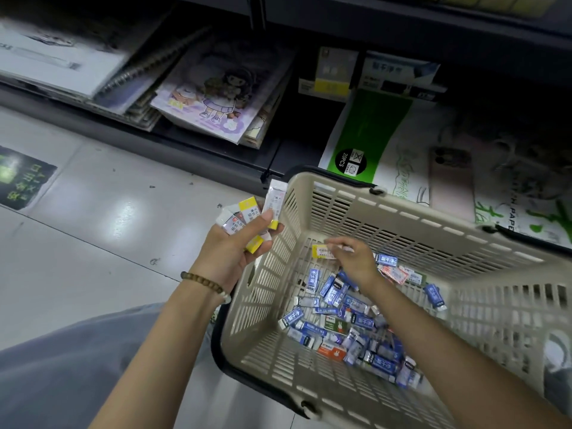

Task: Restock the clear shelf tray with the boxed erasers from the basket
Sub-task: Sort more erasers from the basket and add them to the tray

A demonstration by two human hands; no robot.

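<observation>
The main risk lies in the left hand [240, 247]: several boxes [247, 215] are fanned loosely above the thumb, and one long white box stands higher than the rest. If another box is pushed in, the fan could be spread too far. A box could then be dropped onto the floor [108, 212] or back into the basket [387, 224]. A second risk is a wrong pick, as the heap [349, 320] on the basket bottom is mostly blue-sleeved, with a few orange and green packs mixed in. The basket appears tilted, so the heap could also slide while it is searched.

The left grip is clenched on the boxes, which are pressed by the thumb against curled fingers; little room seems left.

The right hand [353, 260] is reached into the basket, with its fingertips at a yellow box [320, 252] lying near the far wall. The hand is blurred, so it cannot be told whether that box is pinched or only touched.

The clear tray cannot be made out among the dark shelves; the step in hand is judged to be gathering.
</observation>
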